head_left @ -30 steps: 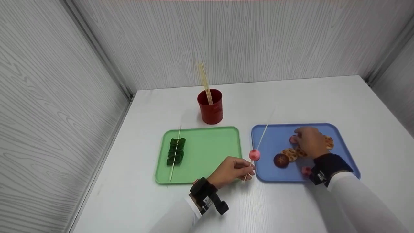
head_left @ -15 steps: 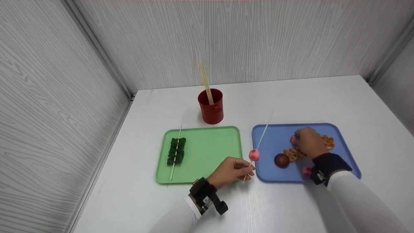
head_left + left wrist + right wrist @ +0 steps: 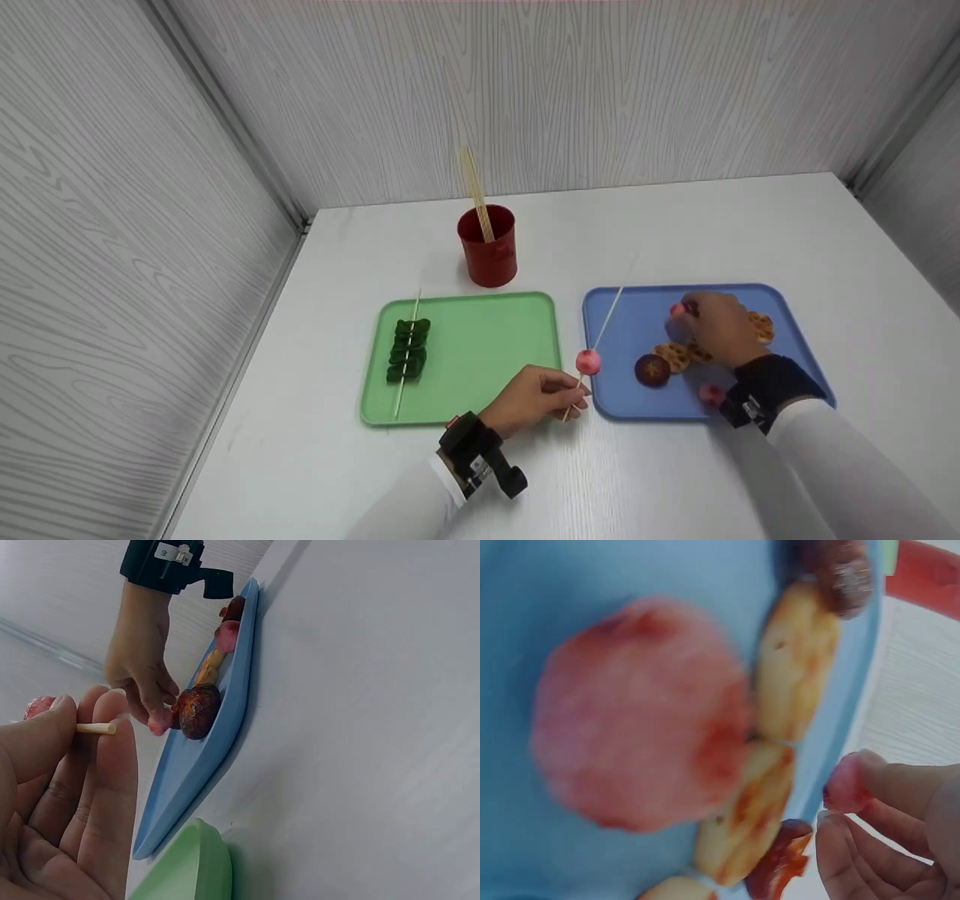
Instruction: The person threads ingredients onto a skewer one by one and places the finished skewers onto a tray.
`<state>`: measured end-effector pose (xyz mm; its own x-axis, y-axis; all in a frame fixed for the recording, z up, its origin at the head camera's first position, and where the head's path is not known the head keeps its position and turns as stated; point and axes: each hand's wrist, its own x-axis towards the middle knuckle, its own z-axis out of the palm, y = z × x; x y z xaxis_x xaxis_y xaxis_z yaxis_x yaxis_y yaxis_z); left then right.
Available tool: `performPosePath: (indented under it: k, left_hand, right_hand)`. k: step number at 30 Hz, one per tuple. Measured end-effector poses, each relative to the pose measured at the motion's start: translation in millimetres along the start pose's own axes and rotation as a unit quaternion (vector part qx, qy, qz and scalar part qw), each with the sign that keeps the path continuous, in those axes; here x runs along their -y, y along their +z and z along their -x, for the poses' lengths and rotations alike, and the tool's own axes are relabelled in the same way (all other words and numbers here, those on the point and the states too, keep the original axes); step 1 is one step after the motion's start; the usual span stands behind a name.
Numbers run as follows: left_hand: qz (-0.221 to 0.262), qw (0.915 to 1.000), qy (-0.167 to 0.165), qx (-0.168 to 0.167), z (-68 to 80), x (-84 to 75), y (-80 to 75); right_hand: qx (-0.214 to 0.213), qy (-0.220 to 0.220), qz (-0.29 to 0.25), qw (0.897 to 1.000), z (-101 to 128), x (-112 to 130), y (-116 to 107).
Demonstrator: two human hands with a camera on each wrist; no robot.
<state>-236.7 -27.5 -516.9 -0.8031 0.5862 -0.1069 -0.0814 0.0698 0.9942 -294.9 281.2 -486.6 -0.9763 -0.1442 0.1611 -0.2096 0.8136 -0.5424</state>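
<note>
My left hand (image 3: 532,400) pinches a thin wooden skewer (image 3: 609,315) near its lower end, between the green and blue trays. One pink ball (image 3: 589,362) is threaded on it, just above the fingers; the skewer's blunt end (image 3: 97,728) juts past the thumb in the left wrist view. Over the blue tray (image 3: 619,411), my right hand (image 3: 721,330) holds a second pink ball (image 3: 847,784) between thumb and fingertips. Below that hand lie lotus root slices (image 3: 673,358), a brown mushroom cap (image 3: 652,370) with a star-shaped cut and another pink ball (image 3: 711,395). The hand partly covers the food behind it.
On the left, the green tray (image 3: 491,360) carries a skewer of folded dark green pieces (image 3: 409,351). A red cup (image 3: 489,259) with several bare skewers (image 3: 476,187) stands behind it. Pale wood-grain panels (image 3: 637,90) enclose the white table (image 3: 300,465) at the back and sides.
My right hand has raised the pink ball a little off the blue tray, shifting it slightly away from me. The left hand and its skewer have hardly moved.
</note>
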Motion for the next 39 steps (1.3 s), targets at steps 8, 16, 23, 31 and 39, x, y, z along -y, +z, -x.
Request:
performPosePath:
  k: [8,16,23,31,39]
  left_hand:
    - [-0.007,1.0000,-0.006,0.001,-1.1,1.5,0.7]
    - [-0.022,0.9997,-0.008,0.001,1.8,4.3,-1.4]
    - [-0.011,0.9999,-0.011,0.006,3.5,8.1,-2.8]
    - [-0.003,0.9998,-0.012,0.014,5.5,11.3,-1.9]
    - [-0.017,0.9997,-0.011,0.012,7.8,13.6,-3.2]
  right_hand:
    - [-0.028,0.013,-0.109,0.994,2.2,12.3,-4.6]
    - [-0.013,0.025,-0.209,0.978,6.5,25.7,-2.9]
    - [0.038,0.049,-0.376,0.925,12.6,37.1,-16.0]
    - [0.031,0.088,-0.490,0.867,12.3,48.5,-23.9]
    - [0.023,0.082,-0.621,0.779,10.0,55.0,-27.5]
